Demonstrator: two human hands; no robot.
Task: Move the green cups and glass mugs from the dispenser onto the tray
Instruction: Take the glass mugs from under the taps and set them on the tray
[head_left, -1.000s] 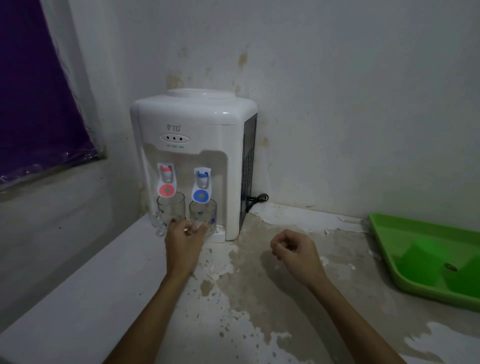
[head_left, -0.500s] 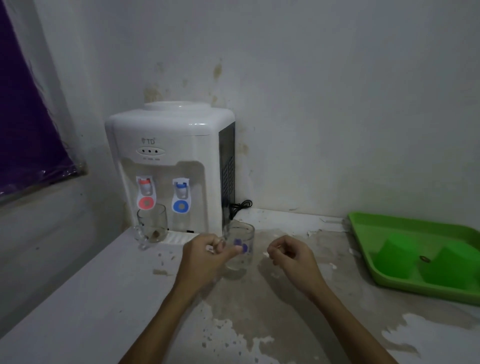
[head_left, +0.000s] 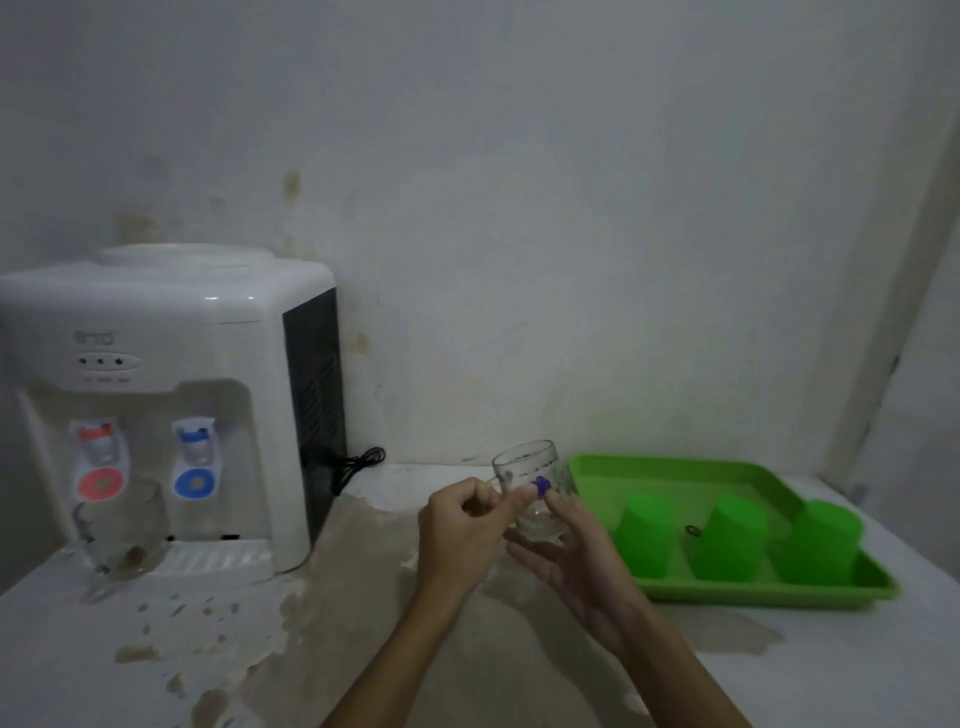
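A clear glass mug (head_left: 532, 480) with a blue print hangs in the air just left of the green tray (head_left: 675, 475). My left hand (head_left: 462, 535) grips its handle. My right hand (head_left: 566, 551) cups the mug from below and the right side, fingers touching the glass. Three green cups (head_left: 644, 532) stand upside down in a row on the tray. A second glass mug (head_left: 122, 525) stands on the white water dispenser's drip tray (head_left: 218, 558) under the red tap.
The white dispenser (head_left: 171, 322) stands at the far left against the wall, its black cord (head_left: 358, 462) lying behind it. The counter (head_left: 363, 649) is stained and worn. A small dark ring (head_left: 692, 530) lies on the tray between cups.
The mug has travelled right from beside the dispenser to the tray's left edge and risen. My right hand, closed and empty before, now supports the mug. The view has shifted right.
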